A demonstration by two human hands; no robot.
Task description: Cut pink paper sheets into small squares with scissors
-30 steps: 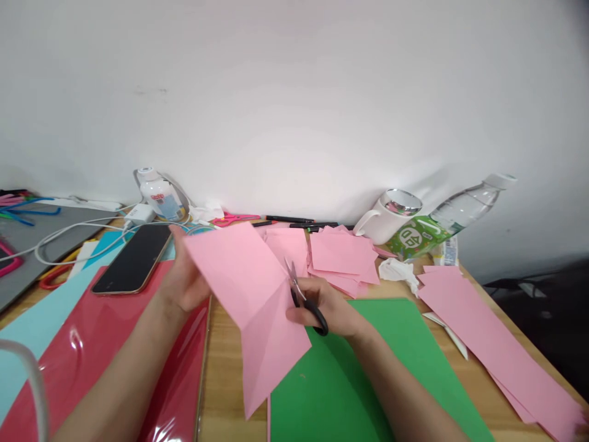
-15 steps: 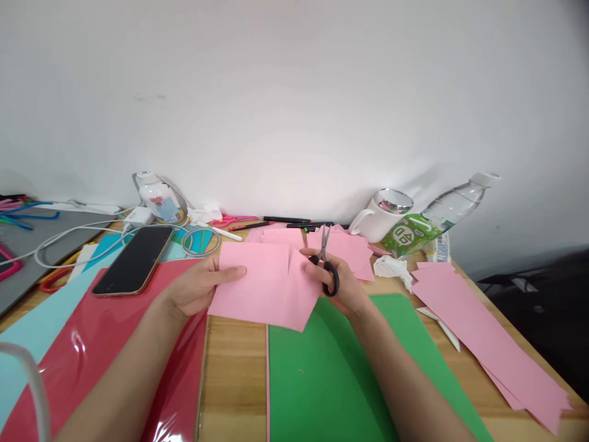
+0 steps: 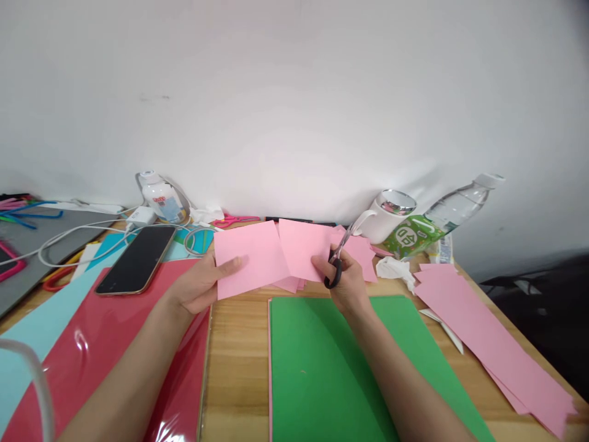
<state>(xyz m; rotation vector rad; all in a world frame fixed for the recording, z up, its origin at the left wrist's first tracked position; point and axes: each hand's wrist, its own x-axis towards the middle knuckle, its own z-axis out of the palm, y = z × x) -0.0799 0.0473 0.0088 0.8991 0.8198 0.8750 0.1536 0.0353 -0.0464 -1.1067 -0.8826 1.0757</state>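
My left hand (image 3: 202,285) pinches the lower left corner of a pink paper square (image 3: 251,258) held above the wooden desk (image 3: 234,362). My right hand (image 3: 345,279) grips black-handled scissors (image 3: 341,258), blades pointing up and right, and also pinches a second pink square (image 3: 304,248) by its right edge. The two squares sit side by side, slightly overlapping, with more pink pieces (image 3: 361,248) stacked behind them.
A green sheet (image 3: 340,380) lies in front of me, a red glossy sheet (image 3: 105,350) and a phone (image 3: 135,258) to the left. A white mug (image 3: 384,215), a water bottle (image 3: 453,209), crumpled tissue (image 3: 396,269) and long pink strips (image 3: 488,337) are at right. Cables and a small bottle (image 3: 159,196) stand by the wall.
The single pink sheet being cut is now two separate squares, one in each hand. Both hands have moved away from me, toward the pink stack, and the scissors have tilted right.
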